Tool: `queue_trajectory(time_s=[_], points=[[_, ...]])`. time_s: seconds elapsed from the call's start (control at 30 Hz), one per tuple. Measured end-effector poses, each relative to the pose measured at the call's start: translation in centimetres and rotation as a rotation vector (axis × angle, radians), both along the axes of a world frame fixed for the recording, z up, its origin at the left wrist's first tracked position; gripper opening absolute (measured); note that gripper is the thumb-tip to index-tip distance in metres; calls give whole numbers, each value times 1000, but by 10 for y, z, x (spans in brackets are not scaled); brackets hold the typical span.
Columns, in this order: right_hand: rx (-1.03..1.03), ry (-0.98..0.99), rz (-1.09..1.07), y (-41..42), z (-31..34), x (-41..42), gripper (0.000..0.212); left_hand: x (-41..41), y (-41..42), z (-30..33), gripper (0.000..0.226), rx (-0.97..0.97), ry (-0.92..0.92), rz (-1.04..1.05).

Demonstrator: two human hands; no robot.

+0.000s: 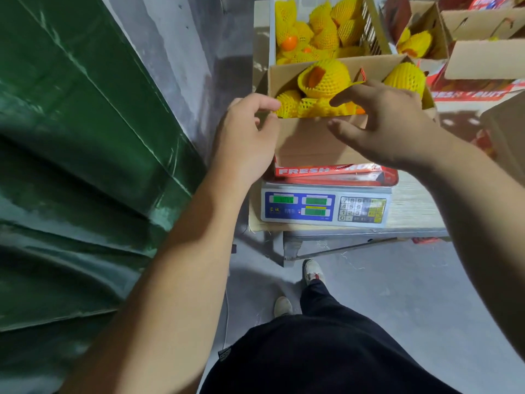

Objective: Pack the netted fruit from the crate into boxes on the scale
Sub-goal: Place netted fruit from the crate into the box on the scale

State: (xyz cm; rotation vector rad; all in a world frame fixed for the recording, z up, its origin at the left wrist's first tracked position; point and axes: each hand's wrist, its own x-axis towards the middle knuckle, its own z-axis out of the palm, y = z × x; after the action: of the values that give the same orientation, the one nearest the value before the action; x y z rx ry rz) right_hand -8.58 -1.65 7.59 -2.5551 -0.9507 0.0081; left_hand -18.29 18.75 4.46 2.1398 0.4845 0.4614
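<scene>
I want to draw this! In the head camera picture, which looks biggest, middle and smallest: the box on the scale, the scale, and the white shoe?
1. Box on the scale, looks biggest.
2. Scale, nearly as wide, but less of it shows.
3. White shoe, smallest by far; it lies farther down on the floor, so it looks smaller still.

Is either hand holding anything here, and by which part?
The left hand pinches the box at its near-left top corner. The right hand hovers spread over the box, holding nothing.

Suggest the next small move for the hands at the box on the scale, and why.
Probably fold the near flap shut: the brown cardboard box on the blue-faced scale looks full of yellow-netted fruit, the left hand pinches its corner, and the right hand hovers open.
</scene>
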Motion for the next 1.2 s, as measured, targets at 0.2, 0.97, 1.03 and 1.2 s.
queue_trajectory(time_s=[0.2,0.97,1.03,1.2], points=[[177,102,-114,-13,-16,-2,33,7,-6,-13,21,-50,18,16],[338,582,-434,-72,-45,147,38,96,3,-33,14,-260,363,120],[460,769,-476,-84,-43,146,27,97,0,-30,18,-230,341,148],[623,1077,-490,-97,-44,132,26,101,4,-25,20,-21,350,68]])
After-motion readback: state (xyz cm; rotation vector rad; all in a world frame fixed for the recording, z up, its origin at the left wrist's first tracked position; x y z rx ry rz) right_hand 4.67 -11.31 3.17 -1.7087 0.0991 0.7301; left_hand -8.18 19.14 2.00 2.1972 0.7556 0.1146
